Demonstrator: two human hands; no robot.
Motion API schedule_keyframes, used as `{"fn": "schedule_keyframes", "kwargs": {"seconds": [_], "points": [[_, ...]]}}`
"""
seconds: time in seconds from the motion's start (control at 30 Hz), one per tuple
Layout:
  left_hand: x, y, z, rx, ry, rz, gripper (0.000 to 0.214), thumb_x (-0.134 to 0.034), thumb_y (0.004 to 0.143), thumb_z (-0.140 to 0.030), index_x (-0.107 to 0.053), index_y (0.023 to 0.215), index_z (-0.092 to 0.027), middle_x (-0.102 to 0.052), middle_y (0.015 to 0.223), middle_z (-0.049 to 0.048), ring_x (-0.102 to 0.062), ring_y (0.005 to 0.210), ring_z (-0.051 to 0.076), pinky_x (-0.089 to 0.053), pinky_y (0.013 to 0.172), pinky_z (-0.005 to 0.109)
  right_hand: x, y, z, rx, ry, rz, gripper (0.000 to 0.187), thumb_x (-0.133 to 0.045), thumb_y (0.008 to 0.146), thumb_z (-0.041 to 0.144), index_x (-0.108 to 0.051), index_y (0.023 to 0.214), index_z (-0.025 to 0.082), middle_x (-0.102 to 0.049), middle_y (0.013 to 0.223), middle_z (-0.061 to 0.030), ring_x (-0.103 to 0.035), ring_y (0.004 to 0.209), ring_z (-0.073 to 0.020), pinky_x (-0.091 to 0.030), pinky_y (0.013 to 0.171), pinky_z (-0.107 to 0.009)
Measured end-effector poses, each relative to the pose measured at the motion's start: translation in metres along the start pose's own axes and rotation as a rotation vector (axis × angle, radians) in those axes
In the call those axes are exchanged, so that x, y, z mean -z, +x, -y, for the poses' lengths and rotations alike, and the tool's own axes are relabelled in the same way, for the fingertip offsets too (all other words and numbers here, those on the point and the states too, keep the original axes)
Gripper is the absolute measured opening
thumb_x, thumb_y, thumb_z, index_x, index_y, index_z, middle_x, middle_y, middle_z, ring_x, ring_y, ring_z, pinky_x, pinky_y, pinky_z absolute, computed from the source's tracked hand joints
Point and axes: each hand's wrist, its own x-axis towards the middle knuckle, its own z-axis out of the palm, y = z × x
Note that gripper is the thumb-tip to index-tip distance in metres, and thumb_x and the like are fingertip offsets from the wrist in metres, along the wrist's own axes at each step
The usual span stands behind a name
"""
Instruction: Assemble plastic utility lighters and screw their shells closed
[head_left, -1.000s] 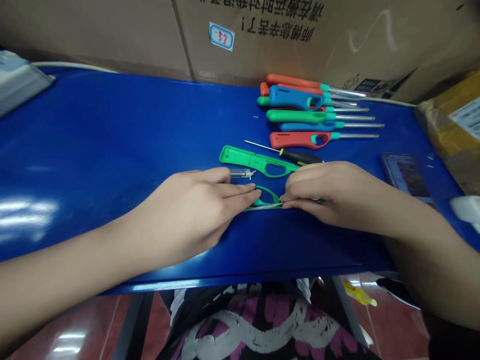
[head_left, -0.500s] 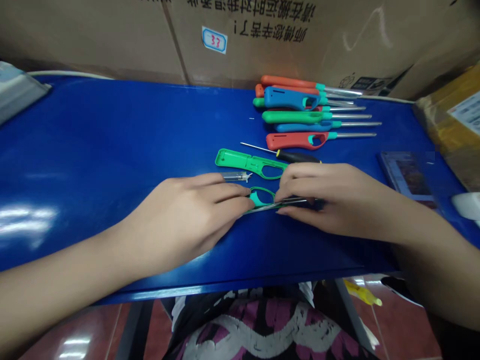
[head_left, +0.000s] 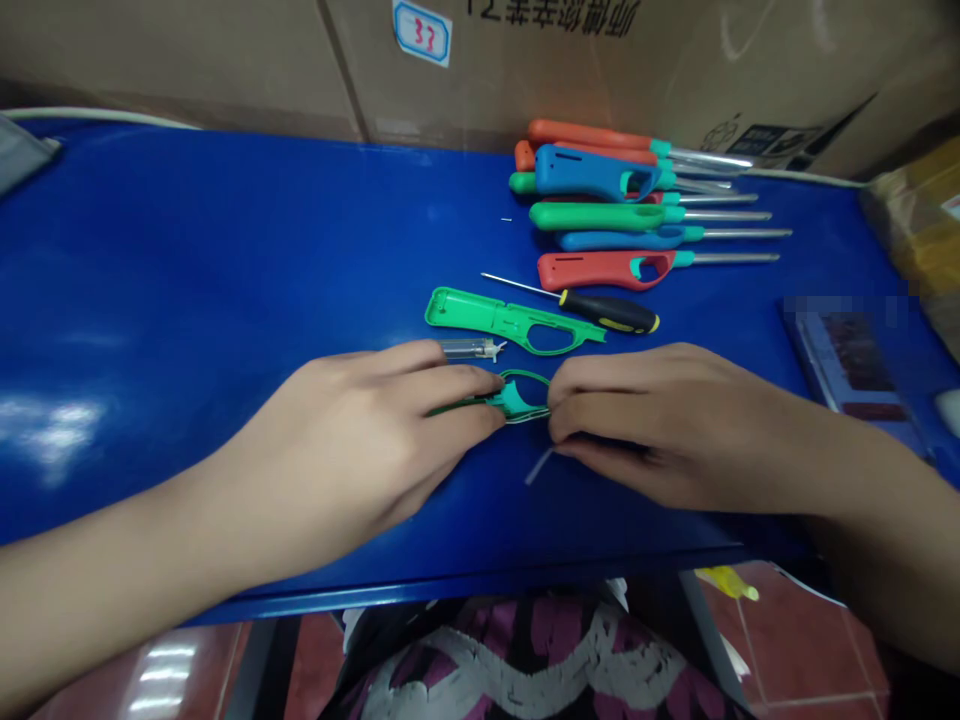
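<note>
My left hand (head_left: 360, 440) rests on the blue table (head_left: 187, 300), its fingers pressed together on the left end of a green lighter body (head_left: 517, 400) with a teal trigger. From the right, my right hand (head_left: 652, 420) pinches the other end of that body. A thin pale tube (head_left: 537, 466) sticks out below its fingertips. Just beyond the hands lie an open green lighter half-shell (head_left: 502, 320), a small clear metal-tipped part (head_left: 469, 349) and a black-handled screwdriver (head_left: 600, 310).
Several long-nosed lighters (head_left: 615, 215) in orange, blue, green and red are piled at the back of the table. Cardboard boxes (head_left: 225, 60) stand behind it. A phone (head_left: 855, 365) lies at the right, a wrapped parcel (head_left: 922, 220) beyond it.
The metal nozzle seen under my right hand is now hidden, and a thin pale tube shows below its fingers. Both hands stay on the green lighter body. The camera tilted down slightly.
</note>
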Motion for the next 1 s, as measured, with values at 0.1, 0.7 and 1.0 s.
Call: {"fn": "schedule_keyframes", "kwargs": {"seconds": [0.1, 0.7, 1.0], "points": [[0.002, 0.001, 0.0, -0.006, 0.01, 0.01, 0.025, -0.051, 0.104, -0.021, -0.071, 0.119, -0.022, -0.074, 0.125, 0.0031, -0.07, 0.108, 0.026, -0.061, 0.088, 0.04, 0.003, -0.003, -0.003, 0.004, 0.118, 0.04, 0.014, -0.056, 0.103, 0.029, -0.067, 0.103, 0.021, -0.067, 0.101, -0.0026, -0.061, 0.083, -0.0133, -0.043, 0.071, -0.028], [0.002, 0.002, 0.001, -0.02, -0.043, 0.009, 0.026, -0.049, 0.105, -0.021, -0.07, 0.121, -0.018, -0.076, 0.119, 0.004, -0.071, 0.102, 0.025, -0.061, 0.088, 0.04, -0.016, 0.009, -0.001, -0.051, -0.055, -0.122, 0.025, -0.045, 0.107, 0.025, -0.068, 0.104, 0.016, -0.069, 0.1, -0.0079, -0.065, 0.087, -0.0179, -0.046, 0.072, -0.029], [0.003, 0.002, 0.0, -0.013, -0.064, -0.008, 0.027, -0.047, 0.106, -0.021, -0.07, 0.119, -0.015, -0.076, 0.121, 0.0073, -0.072, 0.104, 0.024, -0.06, 0.095, 0.04, -0.017, 0.008, -0.002, 0.002, -0.219, -0.118, 0.025, -0.043, 0.104, 0.014, -0.069, 0.106, 0.015, -0.068, 0.102, -0.0078, -0.06, 0.078, -0.0149, -0.04, 0.061, -0.027]]}}
